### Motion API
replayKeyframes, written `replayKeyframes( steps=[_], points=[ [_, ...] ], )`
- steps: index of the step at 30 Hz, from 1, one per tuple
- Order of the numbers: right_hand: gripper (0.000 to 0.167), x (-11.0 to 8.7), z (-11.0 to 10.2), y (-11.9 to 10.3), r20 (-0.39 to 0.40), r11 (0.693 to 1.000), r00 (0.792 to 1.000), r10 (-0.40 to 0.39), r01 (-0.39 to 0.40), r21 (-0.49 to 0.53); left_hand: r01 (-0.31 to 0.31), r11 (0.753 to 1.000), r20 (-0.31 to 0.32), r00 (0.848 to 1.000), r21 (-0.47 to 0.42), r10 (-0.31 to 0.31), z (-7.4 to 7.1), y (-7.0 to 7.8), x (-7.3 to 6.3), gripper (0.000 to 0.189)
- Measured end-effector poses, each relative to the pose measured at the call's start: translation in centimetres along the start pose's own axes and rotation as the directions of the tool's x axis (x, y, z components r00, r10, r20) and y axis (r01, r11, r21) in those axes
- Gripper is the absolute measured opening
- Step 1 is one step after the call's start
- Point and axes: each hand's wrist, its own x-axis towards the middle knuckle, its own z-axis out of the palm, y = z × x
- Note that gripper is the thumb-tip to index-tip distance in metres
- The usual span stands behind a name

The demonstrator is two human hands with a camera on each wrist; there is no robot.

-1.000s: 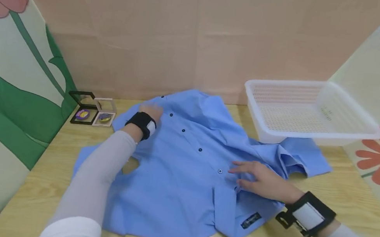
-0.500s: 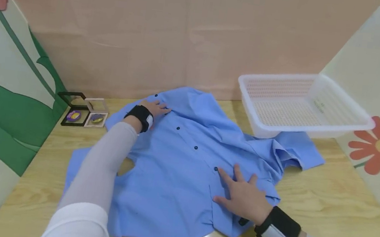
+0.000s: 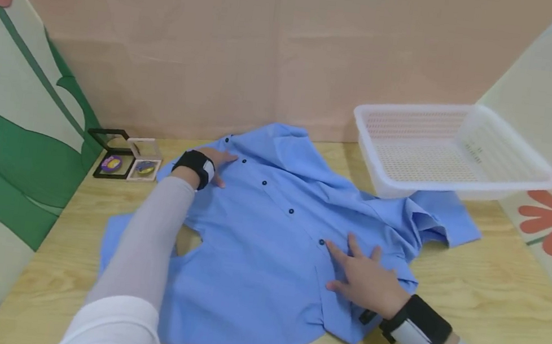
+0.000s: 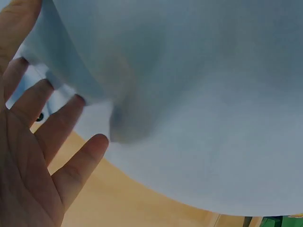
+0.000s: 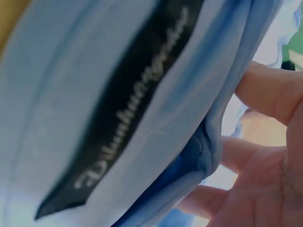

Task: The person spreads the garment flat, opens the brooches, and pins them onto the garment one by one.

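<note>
A light blue button-up shirt (image 3: 247,248) lies spread on the table, with a line of dark buttons running diagonally across it. My left hand (image 3: 214,164) rests on its far left part, beside the buttons there. Straight, spread fingers show on the left hand (image 4: 42,137) in the left wrist view, against the cloth. Over the near right part, my right hand (image 3: 368,279) touches the fabric with fingers spread, the index tip by a button (image 3: 321,242). A black lettered label (image 5: 128,109) shows on the shirt in the right wrist view, near the right hand (image 5: 270,165).
A white plastic basket (image 3: 387,183) stands at the back right, behind a sleeve (image 3: 450,214). Two small open cases, one black (image 3: 111,169) and one pale (image 3: 144,169), sit at the back left. Patterned panels flank the wooden table (image 3: 485,309).
My right hand has come down and toward the front, its fingers spreading on the shirt. The left hand, blurred earlier, now rests at the far left part. The shirt lies nearly unchanged.
</note>
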Motion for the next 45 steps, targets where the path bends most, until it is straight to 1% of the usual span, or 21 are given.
replayKeyframes(
  steps=[2,7,11,15,18,20,23,26,31,35,38,41,45],
  points=[
    [0.081,0.2,-0.3,0.4,0.001,1.0,1.0,-0.004,0.004,-0.002,0.033,0.999,-0.001,0.999,-0.002,-0.033,-0.2,0.7,-0.5,0.09],
    [0.083,1.0,-0.8,1.5,0.018,1.0,1.0,-0.015,0.014,0.003,0.046,0.999,-0.018,0.999,0.026,-0.045,-0.2,1.1,-0.6,0.09],
    [0.085,1.8,-1.3,2.7,0.036,1.0,0.999,-0.028,0.028,0.003,0.036,0.999,-0.037,0.999,0.026,-0.035,0.0,1.0,-0.6,0.091],
    [0.083,2.9,-2.3,3.3,0.015,0.998,0.999,-0.052,0.053,-0.037,0.032,0.999,-0.076,0.997,0.031,-0.03,0.4,0.5,-0.7,0.091],
    [0.083,3.7,-3.1,3.3,0.004,0.994,0.997,-0.074,0.074,-0.079,0.042,0.999,-0.102,0.994,0.015,-0.04,0.8,0.3,-1.1,0.089],
    [0.083,4.1,-3.4,3.4,0.008,0.991,0.996,-0.086,0.086,-0.1,0.041,0.999,-0.118,0.992,0.009,-0.039,1.1,0.3,-1.6,0.088],
    [0.082,4.7,-3.7,3.5,0.028,0.988,0.995,-0.094,0.096,-0.118,0.019,1.0,-0.142,0.99,0.017,-0.016,1.6,0.3,-2.6,0.087],
    [0.083,5.5,-3.9,3.6,0.046,0.985,0.993,-0.108,0.113,-0.131,-0.006,1.0,-0.152,0.988,0.028,0.01,2.1,0.2,-3.6,0.086],
    [0.086,7.1,-4.6,3.7,0.087,0.98,0.983,-0.163,0.172,-0.103,-0.04,0.998,-0.204,0.978,0.054,0.05,3.1,-0.3,-5.0,0.082],
    [0.085,8.1,-5.1,3.9,0.131,0.975,0.973,-0.19,0.203,-0.091,-0.062,0.994,-0.227,0.971,0.09,0.081,4.1,-0.6,-5.6,0.075],
    [0.087,8.9,-5.4,4.3,0.161,0.97,0.965,-0.207,0.224,-0.091,-0.075,0.992,-0.238,0.966,0.105,0.099,4.8,-0.5,-6.0,0.071],
    [0.089,9.9,-5.5,4.5,0.199,0.972,0.958,-0.205,0.223,-0.072,-0.08,0.99,-0.252,0.962,0.118,0.108,5.2,-0.2,-6.4,0.069],
    [0.091,11.0,-5.8,4.4,0.225,0.977,0.955,-0.194,0.208,-0.039,-0.062,0.989,-0.264,0.96,0.137,0.097,5.6,-0.1,-6.7,0.067]
  ],
)
